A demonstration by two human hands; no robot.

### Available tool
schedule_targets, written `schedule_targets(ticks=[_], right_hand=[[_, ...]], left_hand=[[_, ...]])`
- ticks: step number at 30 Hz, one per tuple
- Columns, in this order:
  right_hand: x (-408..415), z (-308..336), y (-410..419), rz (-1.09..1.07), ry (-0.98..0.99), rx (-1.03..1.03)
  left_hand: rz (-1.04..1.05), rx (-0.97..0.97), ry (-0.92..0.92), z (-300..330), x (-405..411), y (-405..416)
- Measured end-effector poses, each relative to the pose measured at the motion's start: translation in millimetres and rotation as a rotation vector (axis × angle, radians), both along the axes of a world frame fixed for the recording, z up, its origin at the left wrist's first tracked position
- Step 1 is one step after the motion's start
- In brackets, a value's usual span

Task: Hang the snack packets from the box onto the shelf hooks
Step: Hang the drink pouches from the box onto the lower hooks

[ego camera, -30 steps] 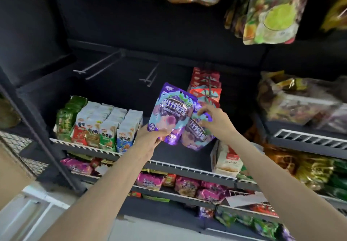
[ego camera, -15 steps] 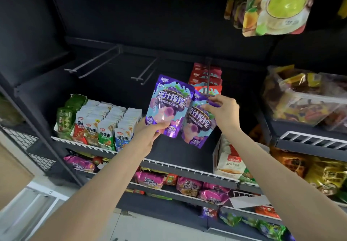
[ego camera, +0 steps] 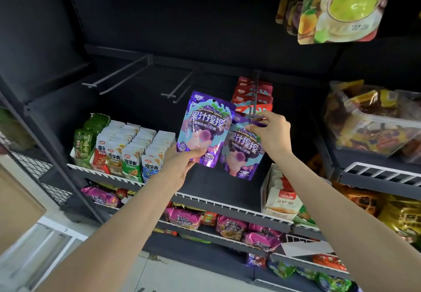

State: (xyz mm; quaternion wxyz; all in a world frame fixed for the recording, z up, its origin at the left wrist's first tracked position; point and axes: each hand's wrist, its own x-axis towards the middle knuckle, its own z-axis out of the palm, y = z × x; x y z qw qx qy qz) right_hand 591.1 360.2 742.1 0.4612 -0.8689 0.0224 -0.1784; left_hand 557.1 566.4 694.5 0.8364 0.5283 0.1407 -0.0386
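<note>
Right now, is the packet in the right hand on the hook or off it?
Cannot tell: right hand pinches the packet's top at the hook tip.

boxed sachet rows [ego camera: 127,148] on shelf; clear tub [ego camera: 373,123] right.

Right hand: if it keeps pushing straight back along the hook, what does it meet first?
Probably the red packets already hanging on that hook. The right hand holds its purple packet at the hook's front end; depth is unclear.

Both arms outstretched, left hand [ego camera: 180,164] gripping, right hand [ego camera: 271,132] pinching
</note>
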Motion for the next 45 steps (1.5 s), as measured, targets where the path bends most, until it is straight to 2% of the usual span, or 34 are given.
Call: schedule_targets(ticks=[16,22,30,36,39,41,45], right_hand=[[7.2,-0.5,-0.7,0.003,-0.006,-0.038],[23.0,-7.1,-0.9,-0.024,-0.048,-0.221],[52.8,4.1,4.0,-0.13,0.108,-0.486],[44.4,0.3,-0.2,-0.177,0.017,-0.56],[21.5,-11.2,-1.0,-0.313,-0.204,-0.475],[4.0,-19.2,1.4,-0.273,-0.271,-0.304],[-13.8,-27.4,9.6,-0.053,0.006,0.128]], left_hand=[[0.008,-0.002,-0.002,-1.6,3.8,-1.0],[0.005,0.0,-0.009,-2.2,5.8,-0.2],[0.011,0.019,0.0,-1.0,9.4,-3.3],[-0.015,0.04,-0.003,-0.5,4.8,-5.1],[-0.046,-0.021,0.013,-6.6,1.3,-5.6],[-0.071,-0.06,0.03,-12.4,-1.0,-7.3],[-0.15,-0.136,0.076,-24.4,-7.0,-14.7]])
